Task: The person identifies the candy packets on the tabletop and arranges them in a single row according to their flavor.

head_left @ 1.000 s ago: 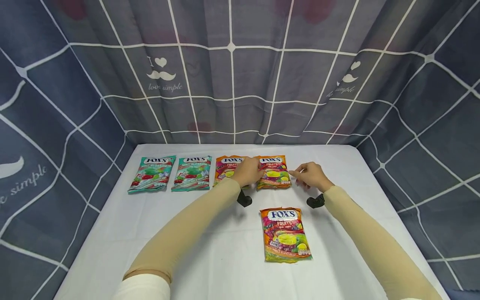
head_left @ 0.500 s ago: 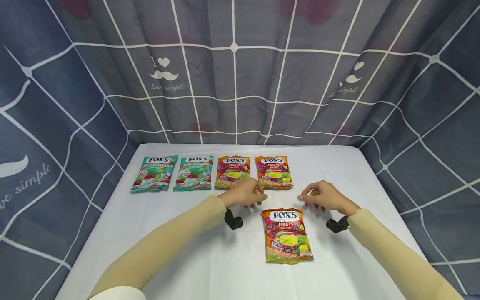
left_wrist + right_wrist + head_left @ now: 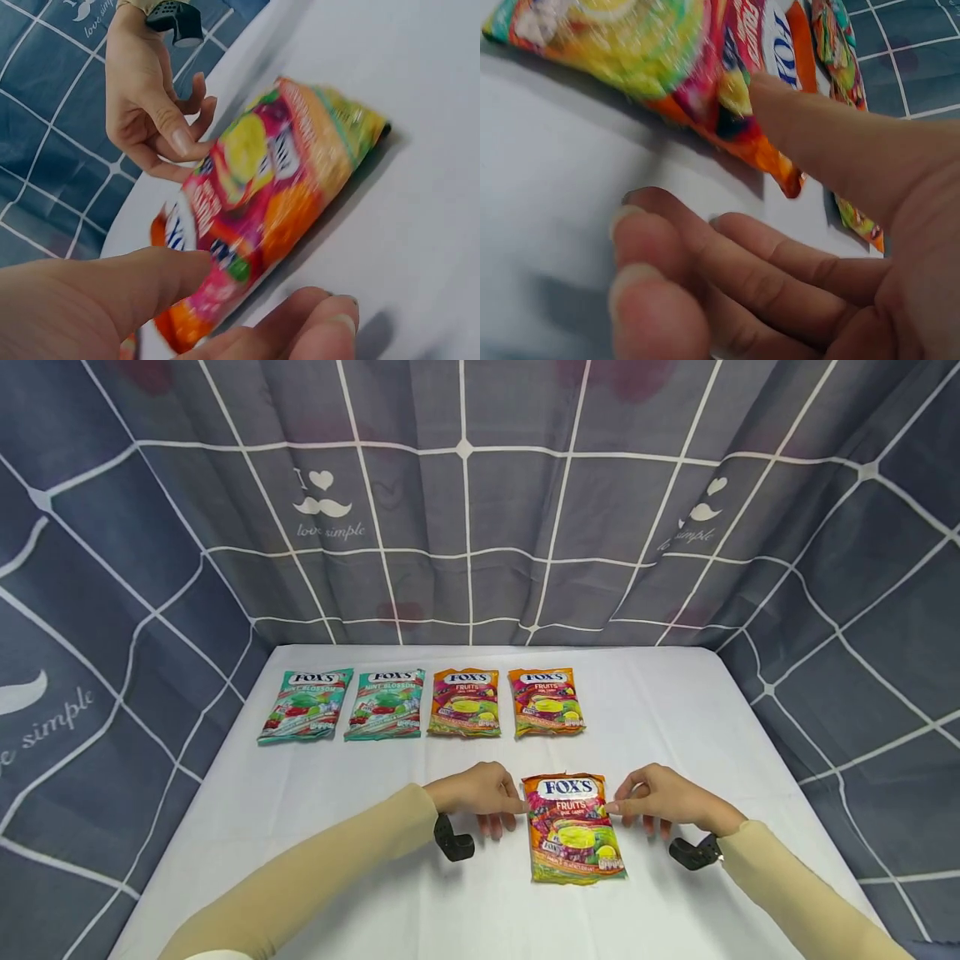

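An orange Fox's Fruits candy bag (image 3: 574, 835) lies face up near the front of the white table, between my two hands. At its left edge is my left hand (image 3: 482, 795), thumb by the upper side and fingers relaxed below. My right hand (image 3: 663, 797) stands at the opposite edge, its thumb at the bag's side. In the left wrist view the thumb overlaps the bag (image 3: 255, 195) while the fingertips stay apart from it. The right wrist view has the fingers loosely bent beside the bag (image 3: 652, 52), not closed on it. Whether either thumb touches, I cannot tell.
Along the back lie two green Fox's mint bags, the outer one (image 3: 306, 705) and its neighbour (image 3: 386, 705). Right of them are two orange Fruits bags, one (image 3: 465, 703) beside the other (image 3: 547, 702). A dark checked curtain (image 3: 420, 510) surrounds the white table (image 3: 360, 877).
Both hands have left the rightmost back-row bag and come forward to the sides of the front bag. The back-row Fruits bags are now uncovered.
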The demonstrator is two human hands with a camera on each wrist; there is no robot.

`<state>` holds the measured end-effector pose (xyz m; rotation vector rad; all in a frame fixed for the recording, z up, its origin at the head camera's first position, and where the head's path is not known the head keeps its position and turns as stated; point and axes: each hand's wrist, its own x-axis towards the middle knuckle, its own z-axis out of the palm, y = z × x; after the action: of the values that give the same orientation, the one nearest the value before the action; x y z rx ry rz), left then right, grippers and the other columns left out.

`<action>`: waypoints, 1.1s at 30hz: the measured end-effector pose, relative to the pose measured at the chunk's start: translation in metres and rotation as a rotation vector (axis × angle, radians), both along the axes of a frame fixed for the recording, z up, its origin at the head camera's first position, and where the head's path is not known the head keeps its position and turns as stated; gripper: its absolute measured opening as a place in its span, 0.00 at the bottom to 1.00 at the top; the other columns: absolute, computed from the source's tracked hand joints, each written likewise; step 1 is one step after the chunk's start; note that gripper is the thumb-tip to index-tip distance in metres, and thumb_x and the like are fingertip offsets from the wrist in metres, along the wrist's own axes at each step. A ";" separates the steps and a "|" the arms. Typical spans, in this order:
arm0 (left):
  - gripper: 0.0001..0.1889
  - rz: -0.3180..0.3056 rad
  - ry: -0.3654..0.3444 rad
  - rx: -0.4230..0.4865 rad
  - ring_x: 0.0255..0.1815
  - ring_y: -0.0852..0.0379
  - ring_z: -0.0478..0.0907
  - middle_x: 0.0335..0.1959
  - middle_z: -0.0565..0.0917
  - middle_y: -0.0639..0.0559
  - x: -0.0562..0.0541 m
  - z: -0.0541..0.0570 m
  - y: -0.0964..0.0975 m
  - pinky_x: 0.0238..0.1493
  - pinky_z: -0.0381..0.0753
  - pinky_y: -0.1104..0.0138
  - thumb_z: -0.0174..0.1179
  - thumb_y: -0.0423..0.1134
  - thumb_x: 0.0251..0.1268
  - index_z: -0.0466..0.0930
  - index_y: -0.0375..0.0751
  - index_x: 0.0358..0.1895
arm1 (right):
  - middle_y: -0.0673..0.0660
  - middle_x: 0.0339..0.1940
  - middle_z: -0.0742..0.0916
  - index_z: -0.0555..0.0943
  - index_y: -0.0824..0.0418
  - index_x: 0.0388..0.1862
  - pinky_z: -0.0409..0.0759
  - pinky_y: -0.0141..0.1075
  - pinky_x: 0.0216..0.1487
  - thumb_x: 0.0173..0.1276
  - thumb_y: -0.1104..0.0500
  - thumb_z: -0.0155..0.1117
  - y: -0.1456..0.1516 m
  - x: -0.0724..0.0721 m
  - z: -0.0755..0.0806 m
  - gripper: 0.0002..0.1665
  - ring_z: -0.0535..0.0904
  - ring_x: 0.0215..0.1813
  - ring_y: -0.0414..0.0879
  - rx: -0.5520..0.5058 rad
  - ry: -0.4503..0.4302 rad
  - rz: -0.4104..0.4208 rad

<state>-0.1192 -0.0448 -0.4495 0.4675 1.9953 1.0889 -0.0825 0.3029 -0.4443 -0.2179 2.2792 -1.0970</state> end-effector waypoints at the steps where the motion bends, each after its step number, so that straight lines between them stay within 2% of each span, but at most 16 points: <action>1: 0.13 0.004 -0.017 0.005 0.20 0.54 0.85 0.31 0.92 0.41 0.002 -0.002 0.001 0.25 0.86 0.63 0.70 0.41 0.79 0.87 0.32 0.40 | 0.58 0.31 0.91 0.84 0.68 0.50 0.79 0.37 0.19 0.75 0.50 0.77 -0.001 0.003 -0.001 0.22 0.80 0.22 0.48 -0.008 -0.006 -0.004; 6: 0.12 0.024 -0.081 0.047 0.19 0.57 0.83 0.32 0.91 0.39 0.010 -0.007 0.005 0.23 0.84 0.66 0.69 0.39 0.79 0.87 0.31 0.40 | 0.59 0.30 0.91 0.84 0.68 0.48 0.77 0.35 0.17 0.77 0.51 0.76 -0.004 0.010 -0.003 0.20 0.78 0.21 0.46 -0.038 -0.022 -0.014; 12: 0.13 0.019 -0.113 0.091 0.19 0.56 0.84 0.31 0.91 0.37 0.015 -0.012 0.009 0.23 0.86 0.65 0.67 0.37 0.80 0.88 0.29 0.37 | 0.60 0.29 0.91 0.84 0.68 0.45 0.76 0.34 0.17 0.77 0.53 0.76 -0.007 0.013 -0.003 0.17 0.78 0.20 0.45 -0.066 -0.037 0.016; 19: 0.17 0.028 -0.126 0.104 0.20 0.51 0.88 0.29 0.91 0.36 0.021 -0.020 0.016 0.23 0.87 0.64 0.68 0.39 0.80 0.87 0.25 0.34 | 0.62 0.28 0.90 0.86 0.69 0.43 0.75 0.30 0.16 0.78 0.56 0.75 -0.012 0.015 -0.003 0.15 0.78 0.19 0.42 -0.107 -0.048 0.037; 24: 0.17 0.055 -0.135 0.093 0.17 0.55 0.86 0.28 0.91 0.35 0.024 -0.019 0.019 0.21 0.85 0.65 0.69 0.38 0.79 0.86 0.24 0.35 | 0.62 0.26 0.89 0.85 0.69 0.41 0.75 0.29 0.16 0.78 0.56 0.75 -0.015 0.014 -0.006 0.15 0.77 0.18 0.40 -0.120 -0.064 0.042; 33: 0.17 0.031 -0.096 0.079 0.15 0.59 0.82 0.27 0.91 0.37 0.024 -0.017 0.022 0.19 0.82 0.68 0.69 0.39 0.80 0.85 0.28 0.34 | 0.64 0.24 0.88 0.85 0.69 0.38 0.76 0.30 0.17 0.78 0.57 0.75 -0.016 0.013 -0.008 0.15 0.76 0.17 0.40 -0.128 -0.056 0.053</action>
<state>-0.0947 -0.0231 -0.4669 0.4188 1.8861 1.1912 -0.0696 0.2864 -0.4522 -0.2932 2.1444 -1.2078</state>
